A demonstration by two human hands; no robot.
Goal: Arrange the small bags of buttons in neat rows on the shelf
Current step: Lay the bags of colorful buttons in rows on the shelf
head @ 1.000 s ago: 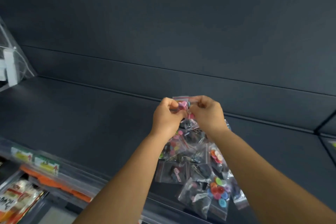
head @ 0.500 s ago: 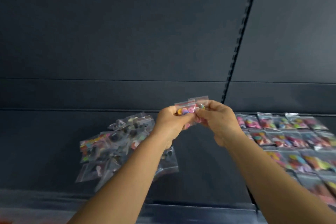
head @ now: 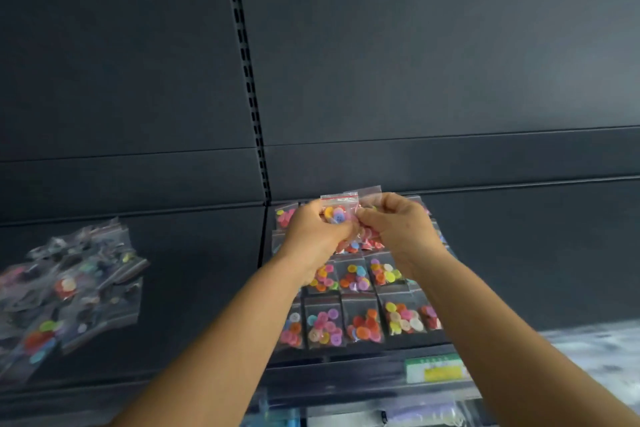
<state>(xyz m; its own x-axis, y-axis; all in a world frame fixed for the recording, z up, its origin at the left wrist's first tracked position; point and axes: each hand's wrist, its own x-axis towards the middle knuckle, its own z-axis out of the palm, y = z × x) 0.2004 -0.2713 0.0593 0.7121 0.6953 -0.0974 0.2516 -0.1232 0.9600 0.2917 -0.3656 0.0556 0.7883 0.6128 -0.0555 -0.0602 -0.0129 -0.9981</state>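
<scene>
My left hand point(head: 313, 236) and my right hand point(head: 398, 229) meet above the dark shelf point(head: 519, 253), both pinching a small stack of clear button bags point(head: 339, 211) with red zip strips and coloured buttons inside. Beneath my hands, bags of bright buttons lie in neat rows point(head: 349, 302) on the shelf's right section. A loose heap of button bags point(head: 69, 288), many with dark buttons, lies on the left section.
A slotted upright point(head: 249, 80) divides the two dark back panels. A green and yellow price label point(head: 436, 369) sits on the shelf's front edge. Blurred goods show on the shelf below.
The view has swung right: the loose heap now sits far left and the neat rows lie straight under my hands. Both hands still hold the bags together.
</scene>
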